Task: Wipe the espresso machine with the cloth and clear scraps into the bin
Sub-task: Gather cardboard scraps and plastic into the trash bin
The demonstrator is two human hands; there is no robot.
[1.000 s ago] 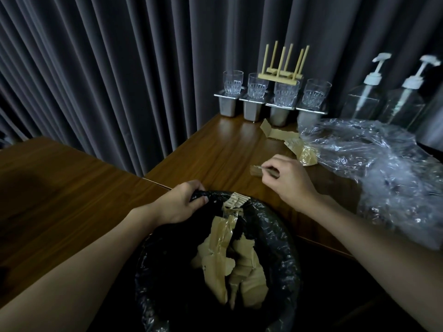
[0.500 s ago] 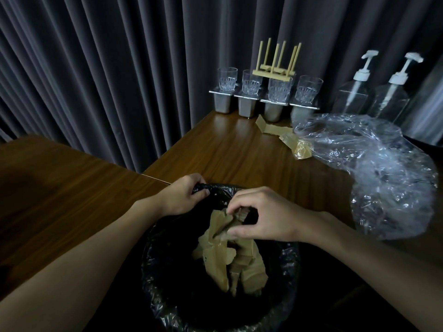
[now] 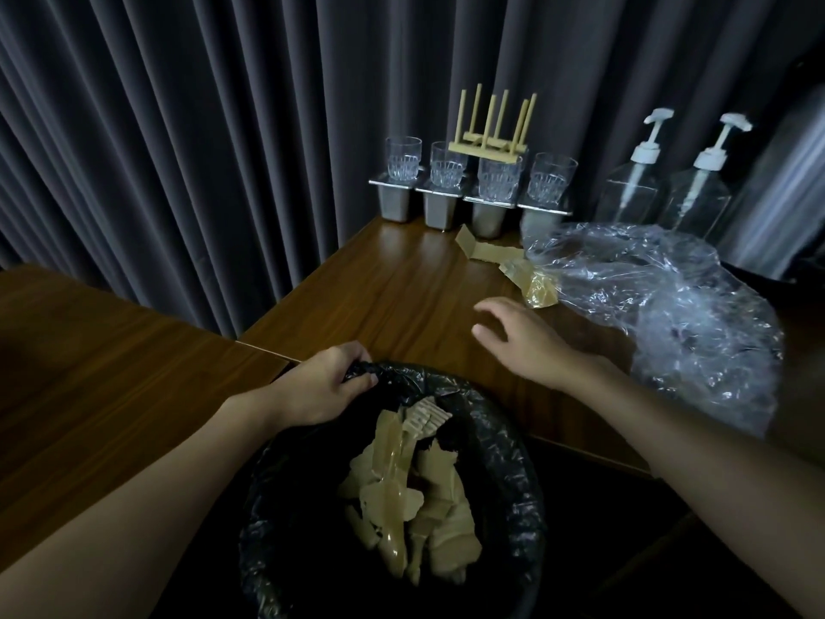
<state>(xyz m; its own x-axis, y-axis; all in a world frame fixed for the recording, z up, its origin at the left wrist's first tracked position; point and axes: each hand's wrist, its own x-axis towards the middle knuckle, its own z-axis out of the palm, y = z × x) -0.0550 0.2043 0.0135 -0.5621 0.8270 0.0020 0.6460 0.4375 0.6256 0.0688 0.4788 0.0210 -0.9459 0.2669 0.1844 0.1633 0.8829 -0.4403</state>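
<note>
My left hand (image 3: 321, 386) holds the bin (image 3: 513, 462); my right hand (image 3: 522, 341) is open over the worktop (image 3: 393, 297).
My left hand grips the black bag (image 3: 402, 381) at the bin's rim, close to the worktop's edge. My right hand holds nothing, and its fingers are spread. Brown scraps (image 3: 402, 484) lie piled in the bin. Other scraps (image 3: 491, 253) lie near the back of the worktop, just beside a crumpled clear bag (image 3: 669, 314).

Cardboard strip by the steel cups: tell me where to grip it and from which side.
Pinch the upturned left end of the cardboard strip, probably with the right hand coming from the near side: that flap stands off the table, while steel cups crowd behind and plastic lies to the right.
</note>
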